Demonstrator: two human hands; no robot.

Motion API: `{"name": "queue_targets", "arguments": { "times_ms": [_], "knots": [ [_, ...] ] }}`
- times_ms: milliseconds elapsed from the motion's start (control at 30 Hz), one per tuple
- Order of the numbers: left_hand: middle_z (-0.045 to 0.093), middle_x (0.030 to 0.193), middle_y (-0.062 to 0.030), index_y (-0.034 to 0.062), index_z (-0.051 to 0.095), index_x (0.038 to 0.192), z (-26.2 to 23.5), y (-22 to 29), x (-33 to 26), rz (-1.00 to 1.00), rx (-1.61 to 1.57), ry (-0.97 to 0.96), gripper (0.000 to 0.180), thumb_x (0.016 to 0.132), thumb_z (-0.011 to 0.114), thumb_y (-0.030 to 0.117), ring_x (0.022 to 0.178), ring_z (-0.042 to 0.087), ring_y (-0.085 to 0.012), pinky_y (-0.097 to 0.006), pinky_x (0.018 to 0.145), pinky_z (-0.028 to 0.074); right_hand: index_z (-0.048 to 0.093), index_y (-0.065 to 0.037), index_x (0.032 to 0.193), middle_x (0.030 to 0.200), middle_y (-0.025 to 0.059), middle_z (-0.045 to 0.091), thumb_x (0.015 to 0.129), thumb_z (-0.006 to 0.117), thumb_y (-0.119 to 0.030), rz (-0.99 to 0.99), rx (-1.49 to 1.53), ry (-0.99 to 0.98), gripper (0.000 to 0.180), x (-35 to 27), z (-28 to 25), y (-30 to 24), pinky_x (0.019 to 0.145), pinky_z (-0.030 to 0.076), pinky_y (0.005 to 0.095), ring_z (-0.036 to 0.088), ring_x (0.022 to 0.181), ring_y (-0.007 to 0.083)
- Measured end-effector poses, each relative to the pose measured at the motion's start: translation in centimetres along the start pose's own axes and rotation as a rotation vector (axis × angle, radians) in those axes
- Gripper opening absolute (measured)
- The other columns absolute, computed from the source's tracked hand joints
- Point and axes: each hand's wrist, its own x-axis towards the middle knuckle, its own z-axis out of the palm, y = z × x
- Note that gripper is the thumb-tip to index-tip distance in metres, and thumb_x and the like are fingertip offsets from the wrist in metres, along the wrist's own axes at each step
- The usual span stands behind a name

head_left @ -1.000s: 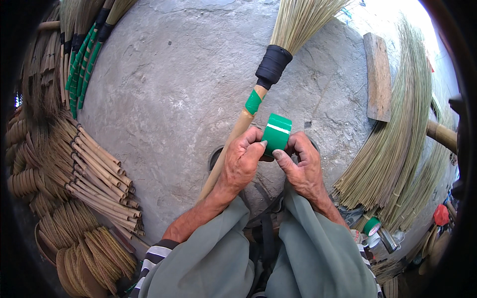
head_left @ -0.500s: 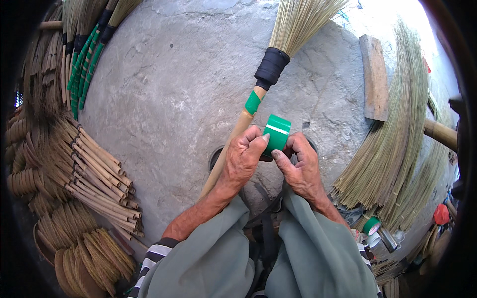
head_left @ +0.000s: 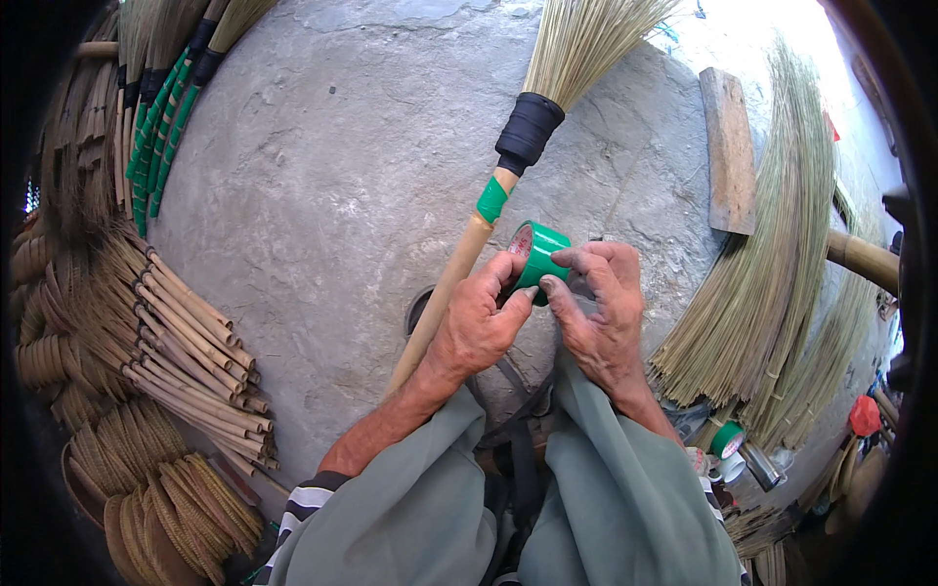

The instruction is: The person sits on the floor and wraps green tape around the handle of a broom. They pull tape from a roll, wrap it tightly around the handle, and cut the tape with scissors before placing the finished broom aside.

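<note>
Between both hands is a roll of green tape (head_left: 547, 252), tilted so its printed inner core shows. My left hand (head_left: 481, 317) grips the roll's left and lower side with thumb and fingers. On the other side, my right hand (head_left: 601, 308) pinches at the roll's surface with thumb and forefinger; whether it has hold of the tape's end I cannot make out. Beside my left hand lies a broom with a wooden handle (head_left: 440, 305), its straw bristles (head_left: 591, 39) pointing away. A black band (head_left: 529, 131) wraps its neck, and a short green tape strip (head_left: 493, 198) goes round the handle below.
Bundled sticks (head_left: 200, 361) and coiled braided rope (head_left: 161, 508) lie at left, below brooms with green-wrapped handles (head_left: 161, 137). To the right are a wooden board (head_left: 732, 151), a large straw bundle (head_left: 747, 283), a second green tape roll (head_left: 727, 439) and a metal cylinder (head_left: 760, 466).
The tape roll has turned in my hands: its white stripe is out of sight and its inner core shows. My right fingers have moved up onto the roll's top.
</note>
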Motion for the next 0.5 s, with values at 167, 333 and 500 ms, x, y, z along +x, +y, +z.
{"name": "queue_targets", "arguments": {
  "times_ms": [167,333,500],
  "knots": [
    [0.071,0.096,-0.0151,0.0021,0.065,0.123,0.1,0.3,-0.1,0.018,0.129,0.019,0.023,0.100,0.065,0.008,0.089,0.069,-0.0221,-0.039,0.083,0.055,0.076,-0.007,0.110,0.104,0.0102,0.066,0.080,0.085,-0.002,-0.083,-0.062,-0.008,0.031,0.2,0.6,0.5,0.087,0.049,0.0441,0.060,0.099,0.0315],
    [0.070,0.094,-0.0222,0.0033,0.064,0.122,0.2,0.7,-0.5,0.096,0.376,0.033,0.025,0.097,0.067,0.009,0.089,0.071,-0.0399,-0.049,0.082,0.055,0.076,-0.008,0.107,0.103,0.0089,0.066,0.080,0.084,-0.002,-0.120,-0.106,-0.019,0.029,0.0,0.6,1.1,0.085,0.047,0.0446,0.060,0.097,0.0308],
    [0.068,0.092,-0.0250,0.0033,0.063,0.121,0.3,0.5,-0.8,0.168,0.513,0.068,0.028,0.094,0.067,0.007,0.088,0.067,-0.0474,-0.055,0.079,0.053,0.071,-0.006,0.104,0.100,0.0121,0.062,0.082,0.080,-0.001,-0.190,-0.210,-0.045,0.023,-0.2,1.3,1.5,0.085,0.045,0.0475,0.059,0.096,0.0336]
  ]
}}
